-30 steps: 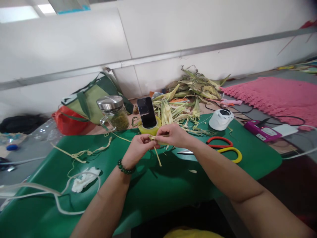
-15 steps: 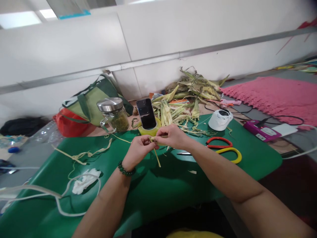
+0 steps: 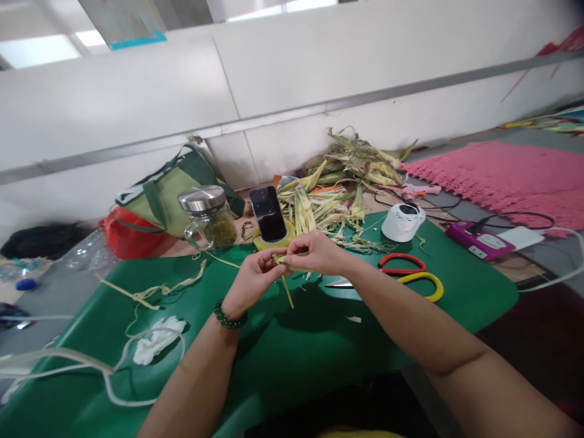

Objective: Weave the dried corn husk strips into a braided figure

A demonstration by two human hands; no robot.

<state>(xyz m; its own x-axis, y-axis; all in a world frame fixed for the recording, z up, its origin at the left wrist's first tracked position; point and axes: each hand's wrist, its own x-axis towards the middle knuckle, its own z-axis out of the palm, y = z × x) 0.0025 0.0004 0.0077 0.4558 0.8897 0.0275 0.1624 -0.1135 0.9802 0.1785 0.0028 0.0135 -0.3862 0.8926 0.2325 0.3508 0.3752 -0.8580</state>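
My left hand [image 3: 258,271] and my right hand [image 3: 314,252] meet above the green mat, fingertips pinched together. Between them is a pale yellow corn husk strip [image 3: 288,292], whose loose end hangs down below the fingers. The part at the fingertips is mostly hidden. A phone [image 3: 268,213] leans upright on a yellow roll of tape [image 3: 261,244] just behind the hands. Under my right forearm lie scissors [image 3: 422,277] with one red and one yellow handle. Dried corn husks [image 3: 305,210] are heaped beyond the right hand.
A lidded glass jar [image 3: 212,222] stands behind at left, before a green bag [image 3: 166,188]. Husk strips [image 3: 157,289], a crumpled white tissue [image 3: 159,340] and a white cable [image 3: 109,380] lie on the green mat [image 3: 292,359]. A white object [image 3: 403,221] and purple power strip [image 3: 479,240] are at right.
The camera view has tilted slightly. Both hands stay pinched at nearly the same place, and the hanging strip end has barely shifted.
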